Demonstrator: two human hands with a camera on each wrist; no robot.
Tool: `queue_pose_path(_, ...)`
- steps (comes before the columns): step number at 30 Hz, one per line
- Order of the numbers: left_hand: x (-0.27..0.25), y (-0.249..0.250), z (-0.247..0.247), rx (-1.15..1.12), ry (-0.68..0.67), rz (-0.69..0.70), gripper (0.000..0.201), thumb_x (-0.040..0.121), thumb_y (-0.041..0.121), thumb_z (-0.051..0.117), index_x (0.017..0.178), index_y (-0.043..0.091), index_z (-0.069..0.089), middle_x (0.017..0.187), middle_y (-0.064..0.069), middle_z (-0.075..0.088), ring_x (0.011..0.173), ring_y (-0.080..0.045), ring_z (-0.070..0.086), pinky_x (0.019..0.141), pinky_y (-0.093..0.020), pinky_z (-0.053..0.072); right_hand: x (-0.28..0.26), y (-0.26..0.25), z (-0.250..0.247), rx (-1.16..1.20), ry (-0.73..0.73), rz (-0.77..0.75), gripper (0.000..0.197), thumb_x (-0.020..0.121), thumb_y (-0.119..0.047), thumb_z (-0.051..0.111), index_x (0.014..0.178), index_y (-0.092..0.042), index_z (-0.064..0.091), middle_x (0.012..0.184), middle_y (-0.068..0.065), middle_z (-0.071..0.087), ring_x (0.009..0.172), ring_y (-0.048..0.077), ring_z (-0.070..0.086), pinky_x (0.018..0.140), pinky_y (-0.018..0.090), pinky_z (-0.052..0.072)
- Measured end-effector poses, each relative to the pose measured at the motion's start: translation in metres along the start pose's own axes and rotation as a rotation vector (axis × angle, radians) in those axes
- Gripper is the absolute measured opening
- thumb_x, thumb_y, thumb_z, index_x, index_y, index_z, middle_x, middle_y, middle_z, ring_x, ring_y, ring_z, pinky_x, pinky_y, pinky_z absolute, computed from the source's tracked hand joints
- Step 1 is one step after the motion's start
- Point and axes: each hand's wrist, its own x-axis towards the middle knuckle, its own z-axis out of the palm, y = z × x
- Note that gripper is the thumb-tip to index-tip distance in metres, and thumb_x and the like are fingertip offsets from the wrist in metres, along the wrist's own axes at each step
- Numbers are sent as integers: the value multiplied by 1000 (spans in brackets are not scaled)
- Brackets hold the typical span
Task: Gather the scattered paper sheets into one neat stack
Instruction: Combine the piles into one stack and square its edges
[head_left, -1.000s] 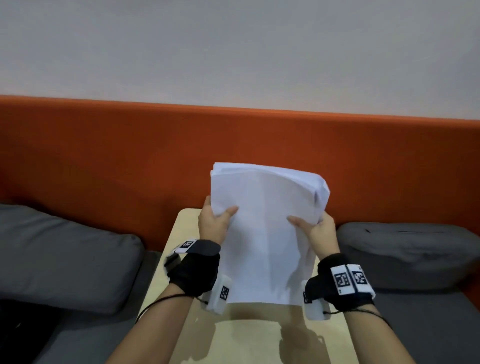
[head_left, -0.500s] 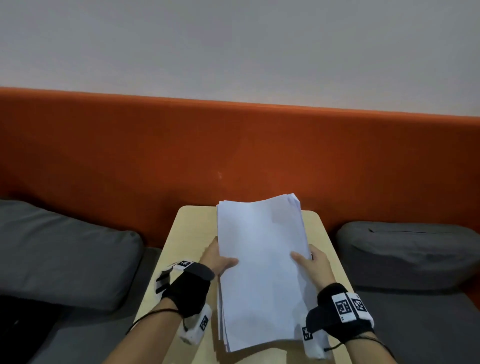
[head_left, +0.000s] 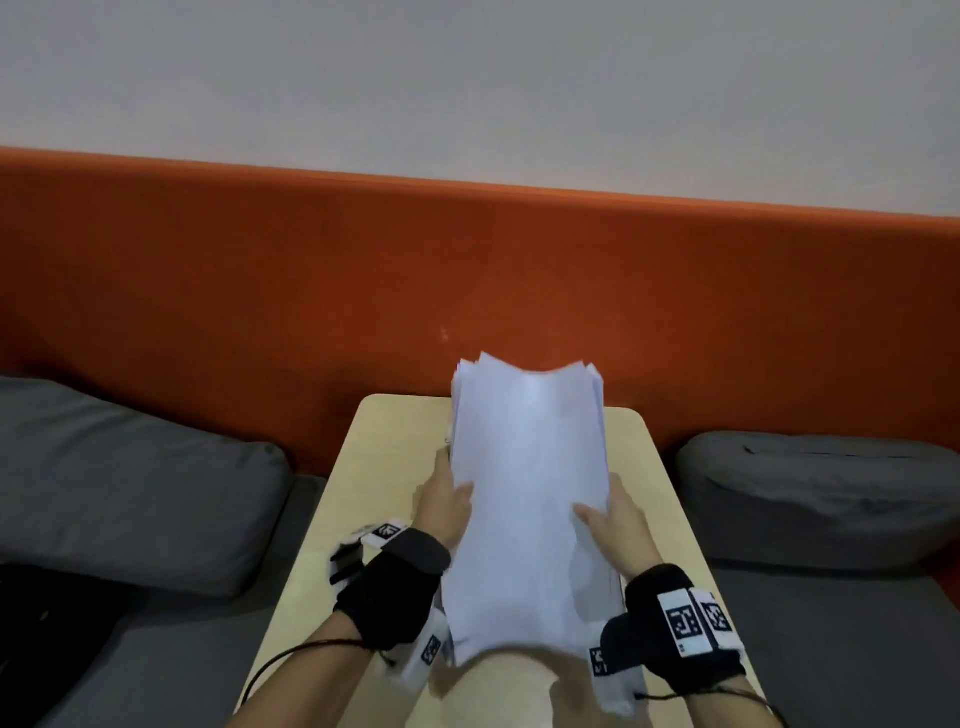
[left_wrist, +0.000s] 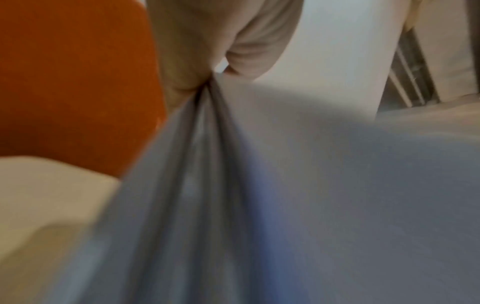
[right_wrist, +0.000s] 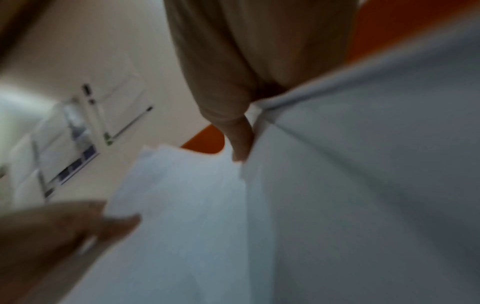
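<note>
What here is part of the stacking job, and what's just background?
Job:
- paper stack, held above the table
- left hand grips its left edge
- right hand grips its right edge
- table

Lying about:
- left grey cushion
- right grey cushion
- orange backrest

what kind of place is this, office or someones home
Probably a lounge or waiting nook rather than a home, though that is a guess: an orange padded backrest runs along a plain wall, grey cushions flank a small pale wooden table, and both hands hold a paper stack.
</note>
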Motion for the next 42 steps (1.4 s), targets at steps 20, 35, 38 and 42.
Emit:
queue_pose_path(20, -2, 33, -17, -285, 260, 298, 43, 77, -7, 68, 104, 15, 42, 87, 16, 54, 72, 15, 57, 61, 1, 42, -5, -36, -25, 441, 201, -256, 43, 75, -3, 74, 112, -14, 56, 96, -7, 62, 88, 0, 60, 70, 8, 47)
queue_pose_path(35, -9, 34, -23, -359, 112, 224, 38, 72, 4, 76, 87, 29, 50, 79, 14, 60, 68, 3, 55, 65, -12, 48, -21, -157, -16, -988, 62, -669, 10, 85, -27, 57, 94, -23, 57, 95, 1, 69, 95, 29, 61, 63, 28, 29)
queue_pose_path(38, -9, 25, -30, -361, 20, 156, 40, 56, 28, 76, 81, 6, 54, 74, -8, 55, 74, -13, 50, 63, -26, 43, -29, -141, -35, -766, 165, -768, 12, 79, -33, 67, 85, -24, 62, 80, -2, 69, 82, 28, 63, 58, 28, 29)
queue_pose_path(42, -7, -3, -47, -339, 0, 121, 59, 43, 43, 79, 74, -1, 56, 69, -19, 55, 65, -12, 46, 58, -24, 38, -42, -120, -80, -369, 222, -655, 27, 65, -52, 68, 77, -30, 57, 55, -9, 51, 55, 8, 42, 53, 32, 35)
